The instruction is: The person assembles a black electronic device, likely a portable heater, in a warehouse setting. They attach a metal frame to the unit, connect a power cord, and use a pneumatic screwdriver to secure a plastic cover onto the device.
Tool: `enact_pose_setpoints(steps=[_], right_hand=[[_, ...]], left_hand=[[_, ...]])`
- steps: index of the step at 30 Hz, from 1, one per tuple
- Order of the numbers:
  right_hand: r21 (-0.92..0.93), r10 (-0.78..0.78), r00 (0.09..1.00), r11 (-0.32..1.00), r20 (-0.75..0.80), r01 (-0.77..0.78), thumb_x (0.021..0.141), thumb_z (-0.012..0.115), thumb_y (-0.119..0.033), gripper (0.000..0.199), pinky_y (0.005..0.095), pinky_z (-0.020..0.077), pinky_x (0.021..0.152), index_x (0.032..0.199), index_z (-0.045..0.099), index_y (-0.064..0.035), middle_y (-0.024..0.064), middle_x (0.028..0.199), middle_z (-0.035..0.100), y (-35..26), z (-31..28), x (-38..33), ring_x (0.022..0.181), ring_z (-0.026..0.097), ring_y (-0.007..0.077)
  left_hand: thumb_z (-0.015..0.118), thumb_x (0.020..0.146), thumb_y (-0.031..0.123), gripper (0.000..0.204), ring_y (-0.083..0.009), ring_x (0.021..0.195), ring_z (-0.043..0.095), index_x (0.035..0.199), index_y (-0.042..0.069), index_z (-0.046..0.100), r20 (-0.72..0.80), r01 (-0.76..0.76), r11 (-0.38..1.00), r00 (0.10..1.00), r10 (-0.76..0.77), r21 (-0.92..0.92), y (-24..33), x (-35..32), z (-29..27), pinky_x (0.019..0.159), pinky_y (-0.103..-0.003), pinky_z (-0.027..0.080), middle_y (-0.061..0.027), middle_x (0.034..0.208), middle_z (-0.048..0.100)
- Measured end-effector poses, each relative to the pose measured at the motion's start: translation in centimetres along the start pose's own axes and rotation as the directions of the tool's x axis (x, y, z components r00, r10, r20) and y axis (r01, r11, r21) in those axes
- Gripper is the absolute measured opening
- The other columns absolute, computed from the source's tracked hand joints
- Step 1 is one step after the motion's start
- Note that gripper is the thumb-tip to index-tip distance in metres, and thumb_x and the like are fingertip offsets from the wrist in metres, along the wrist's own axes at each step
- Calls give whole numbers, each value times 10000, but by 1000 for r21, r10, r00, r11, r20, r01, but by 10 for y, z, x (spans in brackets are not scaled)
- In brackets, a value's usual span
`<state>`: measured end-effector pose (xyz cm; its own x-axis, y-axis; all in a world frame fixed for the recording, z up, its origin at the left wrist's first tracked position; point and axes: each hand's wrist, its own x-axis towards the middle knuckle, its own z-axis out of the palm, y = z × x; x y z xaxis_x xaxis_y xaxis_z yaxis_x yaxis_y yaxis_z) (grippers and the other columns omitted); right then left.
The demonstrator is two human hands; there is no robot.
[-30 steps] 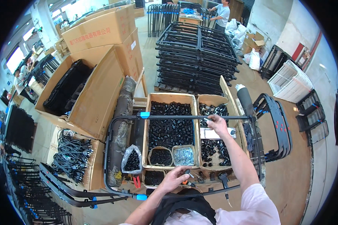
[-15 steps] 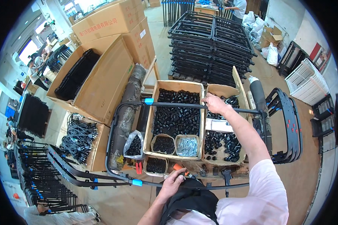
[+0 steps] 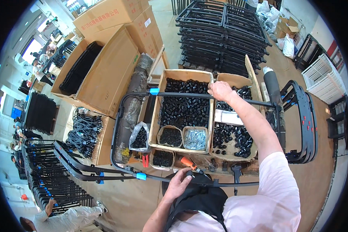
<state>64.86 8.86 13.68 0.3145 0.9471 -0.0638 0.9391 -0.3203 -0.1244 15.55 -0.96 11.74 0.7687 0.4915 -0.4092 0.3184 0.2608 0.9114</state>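
A black tubular metal frame (image 3: 181,94) with rounded corners and blue tape patches lies across the bins in front of me. My right hand (image 3: 221,91) is at its far rail, fingers pinched together by the edge between two boxes; what they hold is hidden. Low in the view, my left hand (image 3: 179,183) is beside the near rail, its thumb and fingers closed around a small black knob-like part (image 3: 189,174). Under the frame, a cardboard box (image 3: 154,129) holds many black caps, a tub of small black pieces (image 3: 170,137) and a tub of silver screws (image 3: 195,138).
A right-hand box (image 3: 236,156) holds more black knob-like parts. An orange-handled tool (image 3: 187,161) and a dark power driver (image 3: 236,173) lie near the front. Stacked black frames (image 3: 224,38) stand behind, coiled cables (image 3: 84,133) at left. A person (image 3: 62,216) is at lower left.
My view has tilted and shifted, so the bins appear higher. Both hands keep nearly the same places on the frame. The person at lower left shows more, with a hand on the racked frames.
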Motion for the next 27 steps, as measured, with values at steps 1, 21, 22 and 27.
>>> enact_pose_setpoints(steps=[1,21,22,27], right_hand=[[4,18,1000,1000,-12,-18,1023,633,-363,338,531,600,909,1091,764,-59,218,1001,783,-4,-3,-1,1029,757,398],[59,197,969,980,-150,-190,1027,656,-403,415,497,583,995,1246,721,-56,215,1184,760,-2,25,-6,1167,725,386],[135,189,973,976,-131,-171,1027,663,-373,389,501,578,1001,1268,707,-71,216,1201,751,-5,25,-4,1179,717,389],[247,134,984,964,-117,-102,1018,679,-293,272,530,562,987,1188,699,-81,235,1219,701,-10,22,-4,1154,699,422]], left_hand=[[632,1080,90,400,-141,1136,650,1463,1,556,0,3,1000,1000,-3,3,-3,-1,0,1016,-305,524,-80,1246,675],[679,993,71,406,-287,1320,633,1396,78,630,245,-116,904,969,14,411,4,-11,34,1144,-408,484,-126,1370,686],[682,985,68,412,-309,1336,620,1394,81,632,250,-154,879,967,41,452,2,-13,35,1152,-420,478,-129,1374,683],[727,955,89,403,-370,1345,589,1350,83,648,335,-340,783,925,179,521,-7,-15,36,1149,-468,473,-139,1365,671]])
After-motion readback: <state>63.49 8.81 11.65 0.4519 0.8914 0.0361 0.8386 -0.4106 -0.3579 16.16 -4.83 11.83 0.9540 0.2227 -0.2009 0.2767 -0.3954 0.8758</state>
